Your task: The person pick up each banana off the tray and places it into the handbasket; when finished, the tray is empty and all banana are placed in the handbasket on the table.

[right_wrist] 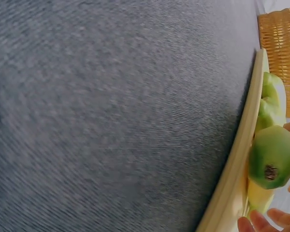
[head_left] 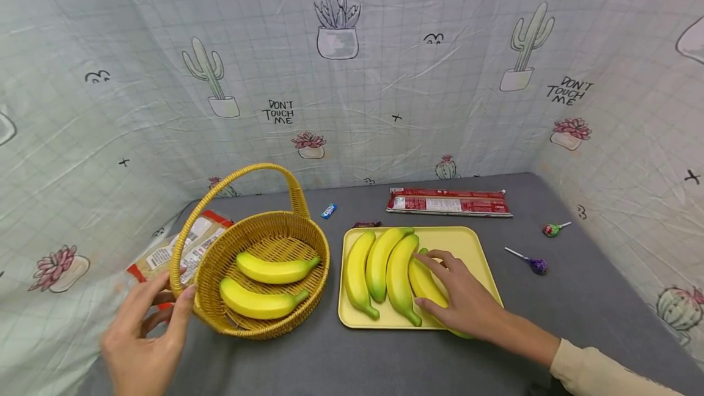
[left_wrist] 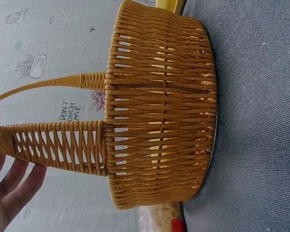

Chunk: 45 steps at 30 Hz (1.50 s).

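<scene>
My left hand point(head_left: 144, 329) holds the handle point(left_wrist: 58, 145) of a round wicker basket point(left_wrist: 159, 106), thumb on one side and fingers on the other. Inside the basket lie two yellow bananas, a rear banana point(head_left: 277, 269) and a front banana point(head_left: 261, 305). On a pale yellow tray point(head_left: 467, 240) several more bananas point(head_left: 360, 274) lie side by side. My right hand point(head_left: 459, 292) is spread over the rightmost banana point(head_left: 425, 280), partly hiding it. In the right wrist view, that banana's green end point(right_wrist: 273, 157) sits between thumb and fingers, with gaps showing; a firm grip is not visible.
Behind the tray lies a long red packet point(head_left: 448, 202), with a small blue wrapper point(head_left: 329, 211) and a dark wrapper point(head_left: 366, 224) nearby. Two lollipops, purple point(head_left: 538, 266) and green-red point(head_left: 552, 229), lie to the right. A food bag point(head_left: 192, 249) is behind the basket.
</scene>
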Each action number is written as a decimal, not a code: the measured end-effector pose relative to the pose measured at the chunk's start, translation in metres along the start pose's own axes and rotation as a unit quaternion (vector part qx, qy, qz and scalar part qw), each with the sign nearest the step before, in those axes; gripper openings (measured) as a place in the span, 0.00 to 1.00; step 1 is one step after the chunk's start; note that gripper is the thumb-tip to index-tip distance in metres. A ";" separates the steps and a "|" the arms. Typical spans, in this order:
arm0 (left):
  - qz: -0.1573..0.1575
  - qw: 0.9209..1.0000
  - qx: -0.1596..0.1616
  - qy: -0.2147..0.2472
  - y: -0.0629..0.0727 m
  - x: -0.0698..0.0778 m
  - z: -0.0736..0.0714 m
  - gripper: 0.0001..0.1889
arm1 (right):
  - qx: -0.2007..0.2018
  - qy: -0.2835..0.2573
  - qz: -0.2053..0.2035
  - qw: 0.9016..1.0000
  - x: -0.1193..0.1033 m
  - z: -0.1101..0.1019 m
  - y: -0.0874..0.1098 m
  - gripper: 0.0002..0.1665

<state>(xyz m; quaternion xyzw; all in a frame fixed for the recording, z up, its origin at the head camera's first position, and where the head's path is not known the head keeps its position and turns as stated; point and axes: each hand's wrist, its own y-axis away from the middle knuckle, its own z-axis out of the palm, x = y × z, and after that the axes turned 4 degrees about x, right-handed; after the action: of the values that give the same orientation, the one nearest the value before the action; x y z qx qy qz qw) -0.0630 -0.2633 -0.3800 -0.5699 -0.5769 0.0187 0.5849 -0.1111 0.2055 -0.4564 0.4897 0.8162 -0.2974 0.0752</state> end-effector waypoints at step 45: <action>0.002 1.000 -0.017 -0.004 -0.002 0.003 -0.003 0.24 | 0.019 -0.012 0.028 0.999 0.010 -0.002 0.001 0.41</action>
<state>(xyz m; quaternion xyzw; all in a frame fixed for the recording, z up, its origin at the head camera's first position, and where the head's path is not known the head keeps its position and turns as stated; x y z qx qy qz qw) -0.0610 -0.2643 -0.3752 -0.5811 -0.5781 0.0123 0.5727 -0.1150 0.2146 -0.4591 0.5100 0.7955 -0.3164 0.0839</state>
